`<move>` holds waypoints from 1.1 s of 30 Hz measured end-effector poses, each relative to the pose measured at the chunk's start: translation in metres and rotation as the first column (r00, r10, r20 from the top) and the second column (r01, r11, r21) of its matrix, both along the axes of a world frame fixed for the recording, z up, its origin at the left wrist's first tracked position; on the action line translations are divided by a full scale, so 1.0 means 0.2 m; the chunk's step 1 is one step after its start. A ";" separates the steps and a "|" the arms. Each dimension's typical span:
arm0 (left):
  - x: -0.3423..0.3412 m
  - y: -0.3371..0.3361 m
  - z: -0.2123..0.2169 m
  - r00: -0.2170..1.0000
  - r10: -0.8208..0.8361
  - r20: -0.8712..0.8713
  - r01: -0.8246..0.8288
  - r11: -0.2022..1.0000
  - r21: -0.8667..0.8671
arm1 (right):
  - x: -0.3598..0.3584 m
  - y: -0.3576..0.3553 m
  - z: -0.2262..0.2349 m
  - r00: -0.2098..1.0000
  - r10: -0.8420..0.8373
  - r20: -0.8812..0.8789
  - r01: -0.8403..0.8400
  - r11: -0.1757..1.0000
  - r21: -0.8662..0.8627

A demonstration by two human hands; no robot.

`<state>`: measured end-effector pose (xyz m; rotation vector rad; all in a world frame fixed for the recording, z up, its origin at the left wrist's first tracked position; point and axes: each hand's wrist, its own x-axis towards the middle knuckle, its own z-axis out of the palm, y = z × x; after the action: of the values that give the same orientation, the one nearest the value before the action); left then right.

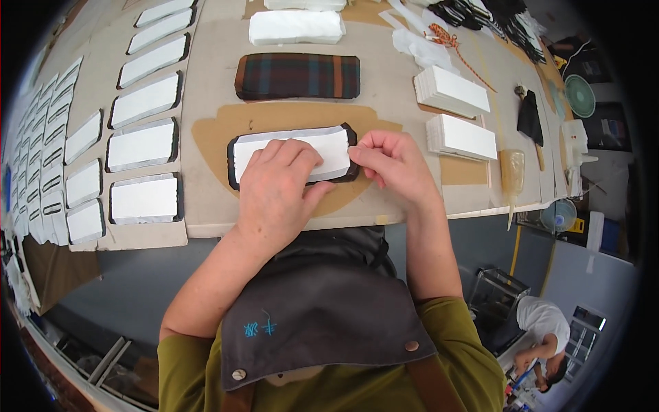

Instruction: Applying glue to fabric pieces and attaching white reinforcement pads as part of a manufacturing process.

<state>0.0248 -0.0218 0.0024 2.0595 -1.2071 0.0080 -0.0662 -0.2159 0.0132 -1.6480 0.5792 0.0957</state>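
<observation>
A white rectangular panel (331,159) with a black fabric edge lies in front of me on a brown paper sheet (209,137). My left hand (276,185) rests on its left half, fingers lying bent over the white face and thumb apart near the lower edge. At the panel's right end, my right hand (398,165) pinches the black fabric edge between thumb and forefinger. Beyond the panel lies a plaid fabric stack (298,76), dark with orange and green stripes. My left hand covers part of the panel.
Finished-looking white panels with black edges (143,200) stand in rows at left. White block stacks (461,137) and an amber glue bottle (512,172) are at right, near the table edge (412,218). Orange cord (446,38) lies at the back. A person in white (542,323) sits lower right.
</observation>
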 end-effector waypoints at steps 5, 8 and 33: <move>0.03 0.00 -0.03 1.000 -0.007 -0.012 0.007 0.998 -0.062 | 0.04 0.03 0.00 0.995 -0.057 0.084 0.046 0.990 0.134; 0.03 0.00 -0.01 0.999 -0.011 -0.032 0.010 0.999 -0.040 | 0.02 0.01 0.00 0.996 -0.029 0.079 0.019 0.993 0.114; 0.05 0.07 0.05 0.985 0.026 -0.169 -0.075 0.953 -0.293 | -0.01 -0.06 -0.07 0.995 -0.047 0.087 0.034 0.989 0.146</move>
<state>0.0339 -0.0069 0.0122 1.7887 -0.9865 0.0424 -0.0685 -0.2275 -0.0004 -1.4911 0.5244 0.0318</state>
